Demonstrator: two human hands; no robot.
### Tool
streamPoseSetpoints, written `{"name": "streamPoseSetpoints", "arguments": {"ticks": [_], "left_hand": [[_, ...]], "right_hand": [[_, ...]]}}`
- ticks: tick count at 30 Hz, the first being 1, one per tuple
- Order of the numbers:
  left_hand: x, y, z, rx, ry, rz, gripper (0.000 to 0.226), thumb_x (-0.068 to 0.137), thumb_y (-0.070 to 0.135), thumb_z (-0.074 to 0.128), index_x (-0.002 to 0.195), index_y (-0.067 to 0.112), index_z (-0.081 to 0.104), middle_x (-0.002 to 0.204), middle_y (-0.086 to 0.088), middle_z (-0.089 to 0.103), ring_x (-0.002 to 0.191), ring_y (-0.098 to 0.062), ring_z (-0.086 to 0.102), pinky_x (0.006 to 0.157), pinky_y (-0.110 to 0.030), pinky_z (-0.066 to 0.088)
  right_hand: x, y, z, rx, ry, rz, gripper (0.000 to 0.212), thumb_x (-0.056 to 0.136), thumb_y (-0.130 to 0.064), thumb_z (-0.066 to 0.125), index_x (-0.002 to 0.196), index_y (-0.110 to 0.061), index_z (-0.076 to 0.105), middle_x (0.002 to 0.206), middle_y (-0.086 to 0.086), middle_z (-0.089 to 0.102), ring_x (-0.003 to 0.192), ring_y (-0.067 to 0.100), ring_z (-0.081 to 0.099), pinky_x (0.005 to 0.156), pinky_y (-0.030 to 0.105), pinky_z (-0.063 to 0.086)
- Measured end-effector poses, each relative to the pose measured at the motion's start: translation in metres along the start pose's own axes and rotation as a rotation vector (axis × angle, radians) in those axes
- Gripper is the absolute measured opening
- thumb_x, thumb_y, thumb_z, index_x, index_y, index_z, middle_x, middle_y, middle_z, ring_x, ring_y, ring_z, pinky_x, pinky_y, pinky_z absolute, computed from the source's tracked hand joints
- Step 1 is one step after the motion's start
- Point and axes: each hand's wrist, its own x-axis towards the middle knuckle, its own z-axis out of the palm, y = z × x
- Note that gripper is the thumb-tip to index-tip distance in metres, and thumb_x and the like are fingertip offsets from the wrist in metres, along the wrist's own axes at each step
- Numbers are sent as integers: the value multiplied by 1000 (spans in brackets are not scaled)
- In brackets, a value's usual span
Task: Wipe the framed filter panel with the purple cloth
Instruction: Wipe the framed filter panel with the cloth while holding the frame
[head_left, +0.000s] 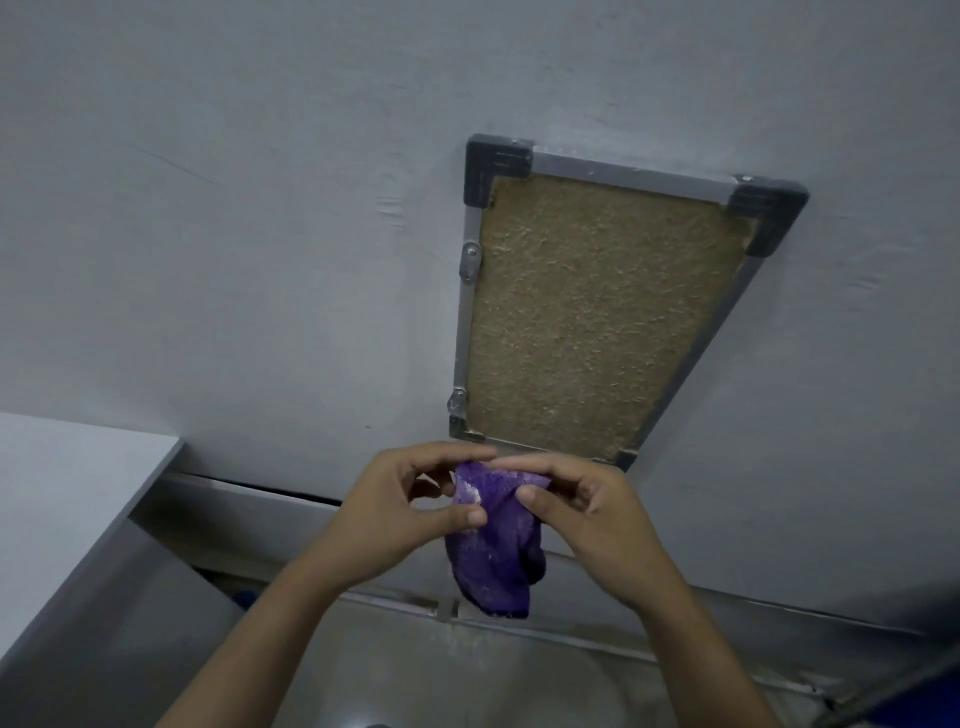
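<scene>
The frame (470, 306) on the grey wall (260, 208) holds a tan, fibrous filter (597, 322), rough and speckled all over. The frame's bars are pale metal, with dark plastic caps on the two upper corners and a smaller dark piece at the lower right corner. Two small metal clips sit on the left bar.

Just below the frame I hold the cloth (493, 551) in both hands. It is purple and fuzzy, bunched at the top, with a pale patch near my left thumb, and it hangs down in a loose fold. My left hand (400, 514) pinches its left edge, thumb and fingers closed on it. My right hand (576, 509) pinches the top right, fingers closed on it too. The cloth is not touching the filter.

A white surface (67, 493) is cut off at the left. My hands hide the frame's bottom bar in part. Something blue at the lower right corner is too blurred to make out.
</scene>
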Motion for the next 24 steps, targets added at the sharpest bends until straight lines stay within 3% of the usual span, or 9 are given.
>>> {"name": "streamPoseSetpoints", "arguments": {"ticks": [4,6,9,11,16,18,20,22,24], "left_hand": [[1,1,-3,281,157,117,39,57,53,77,94,41,71,94,22,69,89,-7,64,79,-11,46],[2,1,-5,372,142,195,42,63,53,75,102,40,68,93,24,65,84,-4,61,73,-7,44],[2,-2,-11,472,54,258,45,72,54,69,112,35,67,84,14,55,78,-5,55,64,-13,45],[3,-8,-19,517,12,274,42,72,56,69,106,30,70,82,13,49,76,-3,52,64,-14,43],[2,-18,-37,834,-63,245,35,69,63,62,81,32,69,109,8,53,100,-6,48,80,-20,42],[1,-18,-35,751,-70,124,26,72,61,61,78,36,59,109,12,62,99,-1,54,82,-22,46],[2,-19,-28,644,-39,-13,25,75,53,67,76,35,50,79,16,67,69,0,59,63,-24,49],[3,-21,-20,575,15,-89,26,81,40,74,77,28,51,63,10,67,51,-7,54,51,-23,41],[4,-20,-11,459,104,-147,21,83,29,74,78,22,55,61,3,70,49,-11,56,50,-24,39]], "right_hand": [[0,4,4,-61,124,-68,39,87,5,60,95,-31,72,103,-15,71,102,6,65,87,23,51],[0,4,7,-93,158,-104,39,86,6,61,93,-31,72,98,-21,71,99,1,64,85,15,48],[1,3,8,-138,165,-143,37,87,4,61,92,-32,71,90,-19,71,88,3,66,76,11,47],[4,2,8,-175,139,-162,36,88,2,61,91,-33,71,90,-17,71,89,5,65,76,13,47],[11,-3,-2,-181,147,-142,29,89,-2,60,91,-28,72,91,-18,71,92,2,64,79,12,46],[14,-2,-7,-157,172,-124,29,89,-2,61,90,-28,73,90,-17,71,90,1,64,80,14,48],[16,4,-9,-155,231,-114,29,87,-2,63,91,-28,73,91,-17,72,90,1,66,82,16,49],[15,12,-6,-171,329,-104,30,85,-1,66,91,-30,71,91,-17,72,90,0,66,82,14,49],[11,20,4,-197,438,-123,30,83,0,68,93,-28,71,90,-19,72,87,-5,66,79,8,48]]}}
